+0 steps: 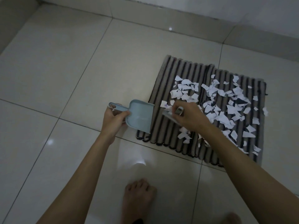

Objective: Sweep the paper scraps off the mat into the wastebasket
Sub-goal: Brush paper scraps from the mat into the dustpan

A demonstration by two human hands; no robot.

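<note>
Both forearms are bare from the lower edge of the view to the wrists, with no sleeve, watch or bracelet on either. The left hand (pixel 114 118) carries no ring or glove. The right hand (pixel 188 116) wears a broad, shiny silver-coloured ring (pixel 179 110) on one finger; which finger cannot be told. A bare foot (pixel 139 196) shows at the lower middle, toes uncovered, without sock or shoe. At the lower right edge a second foot (pixel 233 218) is partly in view, blurred. A small dark patch lies at the bottom edge below the first foot; what it is cannot be told.
</note>
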